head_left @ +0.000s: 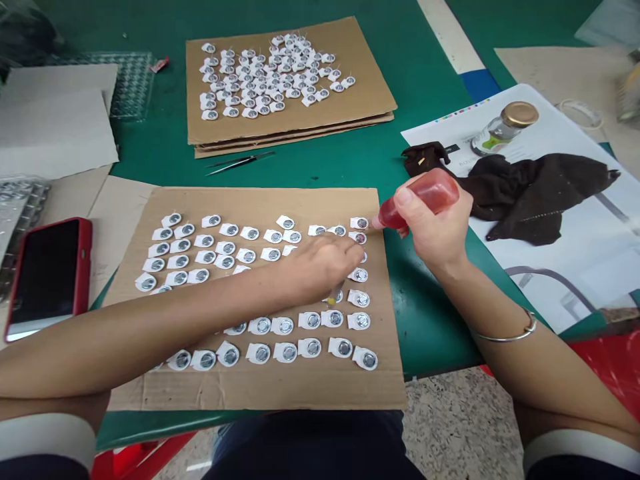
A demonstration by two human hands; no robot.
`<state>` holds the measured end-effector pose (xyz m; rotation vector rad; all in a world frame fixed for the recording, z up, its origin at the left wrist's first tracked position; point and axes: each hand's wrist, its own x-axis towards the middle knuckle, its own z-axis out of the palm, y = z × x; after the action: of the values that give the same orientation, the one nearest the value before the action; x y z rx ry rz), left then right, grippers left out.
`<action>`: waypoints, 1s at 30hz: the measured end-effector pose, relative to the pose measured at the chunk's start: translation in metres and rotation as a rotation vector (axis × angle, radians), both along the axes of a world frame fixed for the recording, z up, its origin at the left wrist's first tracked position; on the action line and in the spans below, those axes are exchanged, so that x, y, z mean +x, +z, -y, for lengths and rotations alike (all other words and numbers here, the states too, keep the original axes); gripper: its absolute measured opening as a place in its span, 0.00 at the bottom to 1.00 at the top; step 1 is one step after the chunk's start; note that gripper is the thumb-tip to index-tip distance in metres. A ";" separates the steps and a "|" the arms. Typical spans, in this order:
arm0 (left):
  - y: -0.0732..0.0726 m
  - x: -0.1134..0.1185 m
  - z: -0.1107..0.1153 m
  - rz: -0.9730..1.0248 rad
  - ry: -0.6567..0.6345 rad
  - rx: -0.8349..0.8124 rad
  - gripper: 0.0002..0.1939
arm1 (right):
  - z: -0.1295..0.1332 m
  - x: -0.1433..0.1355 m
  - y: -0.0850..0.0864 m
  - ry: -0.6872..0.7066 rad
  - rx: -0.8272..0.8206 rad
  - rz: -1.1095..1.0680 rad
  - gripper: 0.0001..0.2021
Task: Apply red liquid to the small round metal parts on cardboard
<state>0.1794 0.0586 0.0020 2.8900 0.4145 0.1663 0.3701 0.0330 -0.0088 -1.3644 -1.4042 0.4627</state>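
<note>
My right hand (434, 223) is wrapped round a small red squeeze bottle (437, 190), tilted so its nozzle points left. The nozzle tip is close to a white tag with a round metal centre (359, 224) at the upper right of the near cardboard sheet (260, 393). My left hand (327, 267) is closed over the right-hand columns of tags, fingers bent down near the tag under the top one (357, 237). A small clear piece with a yellowish spot (332, 300) shows below it; what its fingers hold is hidden. Many similar tags lie in rows, some covered by my left forearm.
Behind, stacked cardboard (350, 120) bears more tags. Tweezers (240, 163) lie between the sheets. At left is a red-cased phone (50, 277); at right, a dark cloth (545, 187) and a gold-lidded glass jar (505, 127) rest on printed paper (530, 280).
</note>
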 end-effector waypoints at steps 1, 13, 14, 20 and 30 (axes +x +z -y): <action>0.000 0.001 0.004 -0.019 -0.018 0.069 0.07 | 0.000 -0.001 -0.001 -0.005 0.005 0.009 0.14; -0.015 0.004 0.021 0.185 -0.004 0.503 0.08 | 0.002 -0.007 -0.003 0.028 -0.006 0.065 0.17; -0.015 0.004 0.021 0.197 -0.003 0.505 0.08 | 0.001 -0.007 -0.004 0.036 -0.011 0.066 0.17; -0.014 0.003 0.021 0.170 -0.003 0.483 0.09 | 0.001 -0.006 -0.007 0.034 -0.042 0.077 0.16; -0.012 0.002 0.021 0.154 -0.005 0.467 0.09 | 0.000 -0.007 -0.007 0.006 -0.029 0.101 0.16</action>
<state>0.1815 0.0372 -0.0101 3.2964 0.3824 0.5491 0.3632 0.0327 -0.0155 -1.4236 -1.4889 0.4248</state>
